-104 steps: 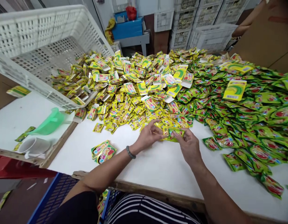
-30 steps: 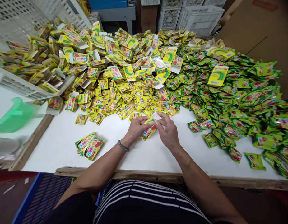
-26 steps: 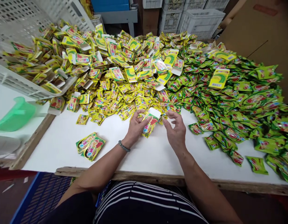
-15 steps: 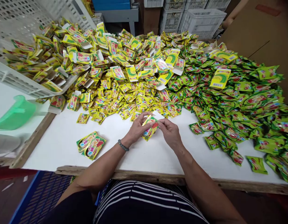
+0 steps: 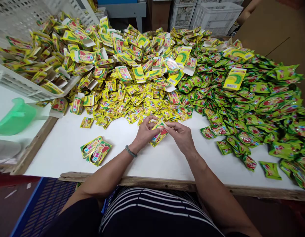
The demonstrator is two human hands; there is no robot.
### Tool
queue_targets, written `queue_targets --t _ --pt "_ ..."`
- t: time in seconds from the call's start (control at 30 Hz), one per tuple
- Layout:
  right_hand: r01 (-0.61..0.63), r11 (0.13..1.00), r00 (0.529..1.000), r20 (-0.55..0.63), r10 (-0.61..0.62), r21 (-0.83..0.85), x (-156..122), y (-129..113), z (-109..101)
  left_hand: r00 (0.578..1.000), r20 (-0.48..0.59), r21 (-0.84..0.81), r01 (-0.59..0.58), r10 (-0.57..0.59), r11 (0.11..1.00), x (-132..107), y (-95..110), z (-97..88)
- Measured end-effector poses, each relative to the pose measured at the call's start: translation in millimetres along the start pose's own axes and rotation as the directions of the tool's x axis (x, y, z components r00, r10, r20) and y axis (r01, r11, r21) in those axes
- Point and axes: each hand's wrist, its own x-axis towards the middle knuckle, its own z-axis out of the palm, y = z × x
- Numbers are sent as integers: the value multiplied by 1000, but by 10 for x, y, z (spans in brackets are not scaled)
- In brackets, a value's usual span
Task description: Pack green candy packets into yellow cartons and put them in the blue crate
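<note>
My left hand (image 5: 144, 132) grips a small yellow carton (image 5: 157, 135) just above the white table (image 5: 167, 161). My right hand (image 5: 181, 136) pinches the carton's upper end, fingers closed on its flap. Right behind the hands lies a heap of small yellow sachets (image 5: 132, 102). Larger green packets (image 5: 243, 105) are piled to the right. Flat yellow cartons (image 5: 98, 59) spill from the back left. Two filled cartons (image 5: 95, 152) lie on the table to the left of my left forearm.
A white slotted crate (image 5: 16, 82) lies tipped at the far left. A green plastic scoop (image 5: 15, 117) rests on a lower white board. More white crates (image 5: 214, 14) stand at the back. A blue crate (image 5: 46, 204) sits below the table's wooden edge.
The carton's white flap, open a second ago, is now folded down under my right fingers. Both hands stayed in place near the sachet heap.
</note>
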Motion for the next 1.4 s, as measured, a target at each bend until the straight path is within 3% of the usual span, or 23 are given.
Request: queue_targets --t 0.2,0.37,0.57,0.8,1.03,1.13,1.3,1.4 --pt "-142 964 990 37 138 224 31 -15 -90 997 63 41 35 -37 999 13 28 -3" --pt "-173 955 979 152 139 242 49 28 -208 985 156 58 64 -73 996 15 49 -61" --pt "-130 965 987 118 106 227 37 62 -187 993 118 102 7 -19 995 -6 34 -67" --pt "-129 947 990 91 107 293 -13 10 -128 995 94 8 -28 27 1000 -12 29 -17" --pt "-4 999 999 -31 6 45 -135 64 75 997 14 -81 -69 70 994 -31 -10 0" --pt "24 999 998 -64 -22 34 -138 70 93 996 13 -83 -92 93 992 -26 -24 27" --pt "-1 980 1000 -17 4 197 -90 2 22 995 50 -114 -81 87 990 -9 12 68" --pt "60 991 997 50 -66 116 -85 -39 8 992 91 -98 -79 88 992 -19 15 81"
